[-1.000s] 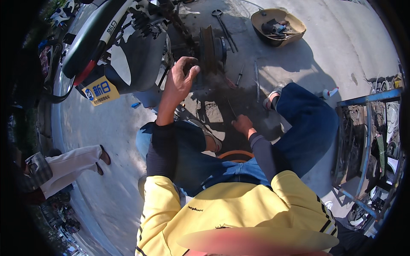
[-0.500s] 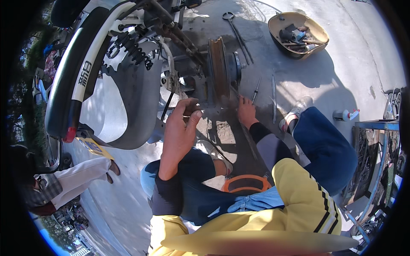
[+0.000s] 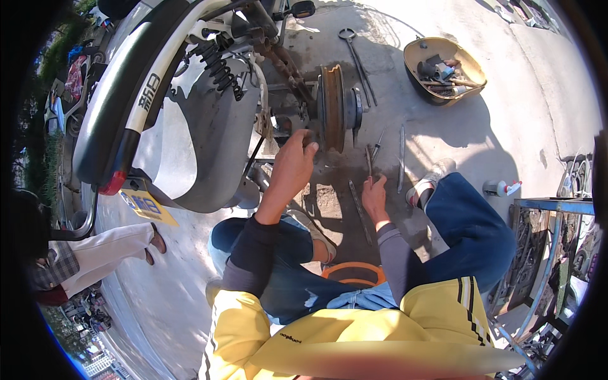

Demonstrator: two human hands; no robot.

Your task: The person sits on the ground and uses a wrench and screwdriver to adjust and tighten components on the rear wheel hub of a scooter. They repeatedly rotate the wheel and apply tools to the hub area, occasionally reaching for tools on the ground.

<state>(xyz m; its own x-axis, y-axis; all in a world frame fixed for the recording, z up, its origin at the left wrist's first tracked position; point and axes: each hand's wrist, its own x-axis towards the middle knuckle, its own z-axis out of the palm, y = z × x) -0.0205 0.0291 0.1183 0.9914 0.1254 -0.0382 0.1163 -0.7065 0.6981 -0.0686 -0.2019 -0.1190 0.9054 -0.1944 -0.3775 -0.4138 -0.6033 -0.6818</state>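
Observation:
My left hand reaches to the near left side of a rusty wheel rim, by the axle end and swingarm of a scooter. Its fingers are curled; whatever they may hold is hidden. My right hand is closed around a slim, dark, rod-like tool, its tip pointing away from me; its exact kind is unclear. Just beyond it lies a screwdriver. The rim stands upright without a tyre, with a dark round hub part on its right side.
A flat metal bar and a pale strip lie on the ground. Long tongs lie farther off. A tan basin holds tools. An orange-rimmed stool is beneath me. At right stand a bottle and blue metal rack.
My left hand has moved forward and right to the axle area. My right hand has drawn back from the hub side, and the tool in it now shows. The view has shifted slightly.

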